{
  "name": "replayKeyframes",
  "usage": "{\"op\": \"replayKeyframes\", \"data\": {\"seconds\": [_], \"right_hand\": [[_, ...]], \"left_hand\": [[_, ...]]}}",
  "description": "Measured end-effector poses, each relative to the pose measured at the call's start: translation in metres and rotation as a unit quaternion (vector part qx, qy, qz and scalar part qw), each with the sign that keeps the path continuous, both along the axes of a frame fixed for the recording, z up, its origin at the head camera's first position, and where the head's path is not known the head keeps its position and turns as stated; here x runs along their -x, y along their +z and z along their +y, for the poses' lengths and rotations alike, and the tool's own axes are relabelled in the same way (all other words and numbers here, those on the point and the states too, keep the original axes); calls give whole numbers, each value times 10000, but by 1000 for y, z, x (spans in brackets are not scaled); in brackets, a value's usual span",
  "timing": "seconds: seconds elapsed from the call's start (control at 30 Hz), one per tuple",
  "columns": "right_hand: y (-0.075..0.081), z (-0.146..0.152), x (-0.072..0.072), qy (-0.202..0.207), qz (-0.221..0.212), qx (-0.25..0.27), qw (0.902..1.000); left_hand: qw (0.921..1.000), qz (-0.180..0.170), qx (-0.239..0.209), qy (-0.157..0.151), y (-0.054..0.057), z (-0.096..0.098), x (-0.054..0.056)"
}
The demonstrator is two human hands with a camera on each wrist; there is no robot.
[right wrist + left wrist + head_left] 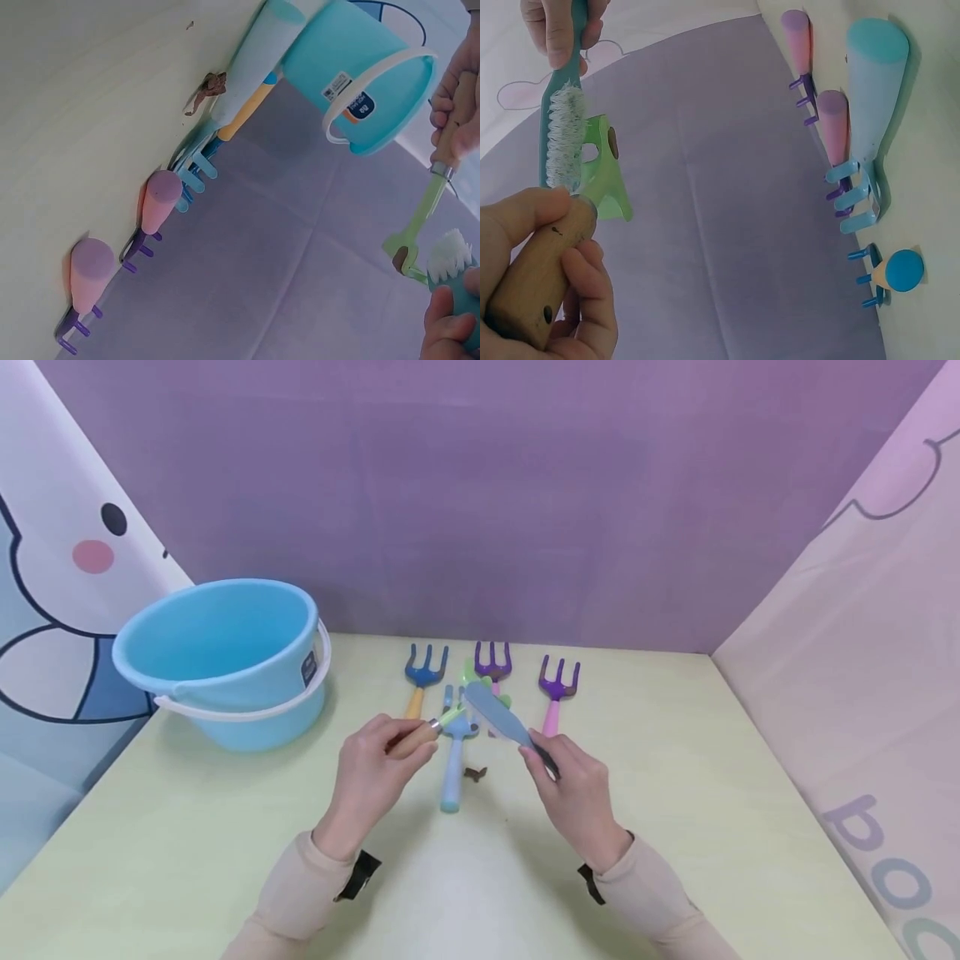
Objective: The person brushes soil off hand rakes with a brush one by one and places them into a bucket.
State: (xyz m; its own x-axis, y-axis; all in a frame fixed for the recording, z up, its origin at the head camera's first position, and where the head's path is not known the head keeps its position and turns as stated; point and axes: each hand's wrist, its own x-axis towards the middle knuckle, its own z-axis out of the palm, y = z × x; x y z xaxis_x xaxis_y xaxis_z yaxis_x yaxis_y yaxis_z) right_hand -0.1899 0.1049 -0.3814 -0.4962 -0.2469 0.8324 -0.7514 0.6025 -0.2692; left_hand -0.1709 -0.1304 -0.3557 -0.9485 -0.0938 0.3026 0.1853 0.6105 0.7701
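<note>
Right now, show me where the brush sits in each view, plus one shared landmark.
Head: the brush is near centre, in the right hand.
Left wrist: the brush is upper left, reaching the top edge.
Right wrist: the brush is lower right, at the edge.
Shared landmark: the pale blue fork.

Light-green tool (424,206) with tan handle (541,276), teal brush (498,714) with white bristles (566,139), blue bucket (255,696), purple backdrop (480,502)

Soft, even light over the worktop (750,827), palest toward the near edge!
Blurry-edged shadows spread between left hand (375,772) and right hand (573,793); another hugs the bucket (255,696) by the left edge. Both wrist views run dimmer, greyer; the head view, slightly soft.
</note>
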Motion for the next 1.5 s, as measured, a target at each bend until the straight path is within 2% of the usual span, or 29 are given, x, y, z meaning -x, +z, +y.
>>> {"op": "replayKeyframes", "data": {"seconds": [0.2, 0.27, 0.37, 0.5, 0.67, 0.7, 0.73, 0.83, 0.9, 1.0, 1.07, 1.17, 1.2, 1.27, 1.33, 1.4, 1.5], "right_hand": [[4, 3, 0, 59, 134, 426, 9990], [6, 4, 0, 163, -17, 713, 9973], [11, 7, -2, 342, -463, 1250, 9905], [19, 11, -5, 383, -1226, 1913, 9731], [26, 13, -8, 268, -2084, 2408, 9476], [27, 13, -9, 261, -2253, 2486, 9417], [27, 13, -10, 255, -2406, 2545, 9363], [31, 14, -13, 313, -2829, 2736, 9188], [33, 15, -16, 359, -3033, 2821, 9095], [37, 15, -19, 438, -3169, 2900, 9020], [39, 14, -21, 487, -3153, 2899, 9023], [41, 12, -25, 621, -2945, 2870, 9094], [41, 11, -26, 672, -2821, 2846, 9137], [41, 9, -28, 818, -2472, 2790, 9243], [41, 7, -29, 1068, -2096, 2785, 9312], [40, 6, -29, 1272, -1714, 2735, 9379], [39, 4, -28, 1565, -1282, 2705, 9412]], "left_hand": [[9999, 52, -100, -40, -1, 0, 2], [9997, 102, -213, -89, -3, -1, 3], [9982, 168, -532, -220, -9, -3, 5], [9938, 253, -1003, -401, -17, -7, 7], [9890, 378, -1326, -528, -5, -3, -2], [9874, 429, -1409, -575, -7, -3, -2], [9857, 505, -1475, -642, -9, -4, -2], [9782, 706, -1738, -890, -25, -8, 3], [9735, 692, -1913, -1042, -36, -12, 7], [9653, 512, -2213, -1286, -41, -15, 9], [9575, 317, -2438, -1506, -43, -16, 10], [9406, -11, -2785, -1941, -45, -17, 13], [9319, -97, -2922, -2148, -45, -16, 15], [9083, -249, -3265, -2602, -46, -15, 17], [8762, -386, -3694, -3070, -48, -13, 20], [8371, -576, -4149, -3518, -49, -11, 22], [7857, -895, -4643, -3989, -52, -8, 25]]}}
